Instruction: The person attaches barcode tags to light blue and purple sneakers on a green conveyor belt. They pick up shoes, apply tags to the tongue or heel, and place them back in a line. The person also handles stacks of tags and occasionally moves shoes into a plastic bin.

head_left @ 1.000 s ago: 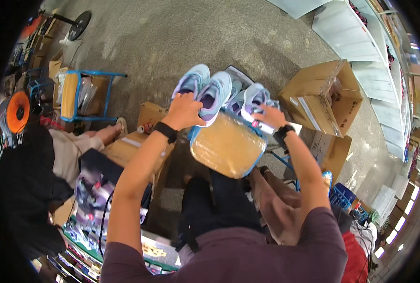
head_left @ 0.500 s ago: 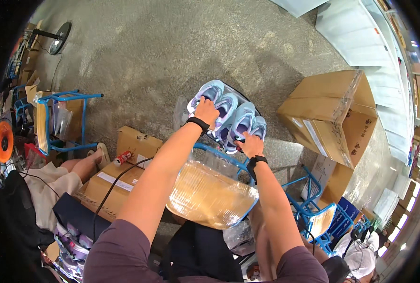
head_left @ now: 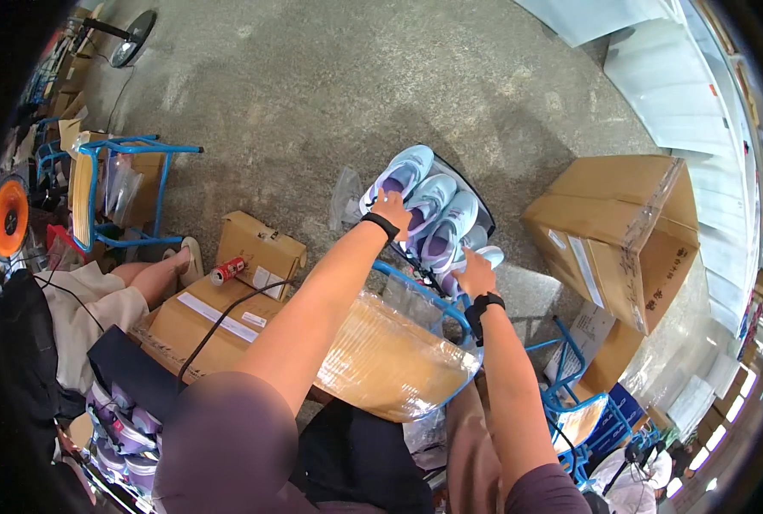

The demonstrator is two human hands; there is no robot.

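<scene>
Several light-blue and lilac sneakers (head_left: 433, 195) stand in a row in a dark tray (head_left: 471, 184) beyond the stool. My left hand (head_left: 392, 212) is closed at the ankle opening of the leftmost sneaker (head_left: 410, 168), its fingertips bent into the collar. My right hand (head_left: 476, 274) grips the rightmost sneaker (head_left: 491, 254), which sits lower and closer to me than the others. That hand covers most of this shoe. Both wrists wear black bands.
A padded, plastic-wrapped stool (head_left: 390, 355) with blue legs is in front of me. At right stands a large open carton (head_left: 604, 223). Low cartons (head_left: 210, 317) with a red can (head_left: 227, 271) lie left, beside a seated person's legs (head_left: 146, 278). A clear plastic bag (head_left: 345, 199) touches the tray's left side.
The rightmost sneaker has shifted toward me, out of line with the others, with my right hand on it. My left hand stays at the leftmost shoe. The whole view has swung slightly.
</scene>
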